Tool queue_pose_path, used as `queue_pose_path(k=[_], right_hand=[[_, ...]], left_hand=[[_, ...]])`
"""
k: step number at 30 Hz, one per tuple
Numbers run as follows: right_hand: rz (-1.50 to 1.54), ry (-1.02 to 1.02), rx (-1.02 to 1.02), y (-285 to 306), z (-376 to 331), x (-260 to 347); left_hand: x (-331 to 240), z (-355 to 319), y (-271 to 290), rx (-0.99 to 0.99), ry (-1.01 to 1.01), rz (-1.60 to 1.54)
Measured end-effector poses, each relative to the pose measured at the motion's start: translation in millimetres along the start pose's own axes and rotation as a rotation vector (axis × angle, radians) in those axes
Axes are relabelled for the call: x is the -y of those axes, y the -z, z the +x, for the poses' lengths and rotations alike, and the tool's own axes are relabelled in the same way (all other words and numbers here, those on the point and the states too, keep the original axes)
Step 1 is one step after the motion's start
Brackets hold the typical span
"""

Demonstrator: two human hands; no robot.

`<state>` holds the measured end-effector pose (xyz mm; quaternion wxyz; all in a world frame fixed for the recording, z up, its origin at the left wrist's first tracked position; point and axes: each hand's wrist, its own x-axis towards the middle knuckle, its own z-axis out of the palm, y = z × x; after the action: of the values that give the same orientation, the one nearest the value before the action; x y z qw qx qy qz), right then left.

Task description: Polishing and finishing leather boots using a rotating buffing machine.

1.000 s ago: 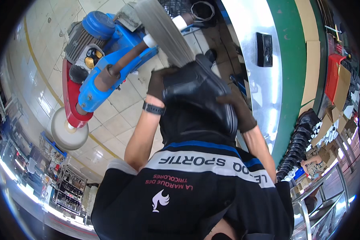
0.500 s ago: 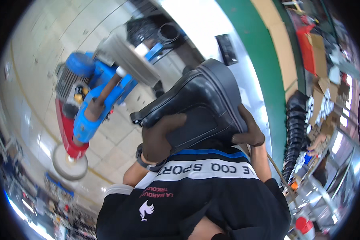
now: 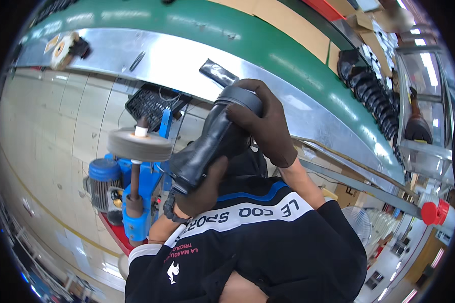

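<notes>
Both my hands wear dark brown gloves and hold a black leather boot. My left hand, with a watch at the wrist, grips the boot's toe and sole end at the lower left. My right hand wraps over the open top of the shaft. The boot slants from upper right down to lower left in front of my black shirt. Its toe is just right of a grey buffing wheel, and I cannot tell whether they touch.
The wheel sits on a blue polishing machine with a ribbed motor. A black crate lies on the tiled floor beyond. A metal bench edge runs diagonally, with several black boots on a shelf and a red-capped bottle at right.
The view has swung round. The boot has turned in my hands, its shaft now up-right and toe down-left. The buffing wheel now lies left of the toe instead of above the boot.
</notes>
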<state>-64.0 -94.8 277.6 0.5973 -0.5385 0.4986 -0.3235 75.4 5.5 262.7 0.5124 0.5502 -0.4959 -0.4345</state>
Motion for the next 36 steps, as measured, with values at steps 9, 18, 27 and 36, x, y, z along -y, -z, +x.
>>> queue_pose_path(k=[9,18,27,36], right_hand=[[-0.703,0.292,-0.160,53,1,-80],[-0.129,0.100,-0.833,159,197,-194],[-0.649,-0.178,-1.171,522,269,-237],[-1.292,-0.241,-1.165,369,338,-264]], left_hand=[[58,87,-34,-0.036,-0.027,0.030],[-5,178,-128,1.078,0.223,-0.243],[126,181,-71,0.440,0.736,0.032],[125,151,-59,-0.009,1.048,-0.071]])
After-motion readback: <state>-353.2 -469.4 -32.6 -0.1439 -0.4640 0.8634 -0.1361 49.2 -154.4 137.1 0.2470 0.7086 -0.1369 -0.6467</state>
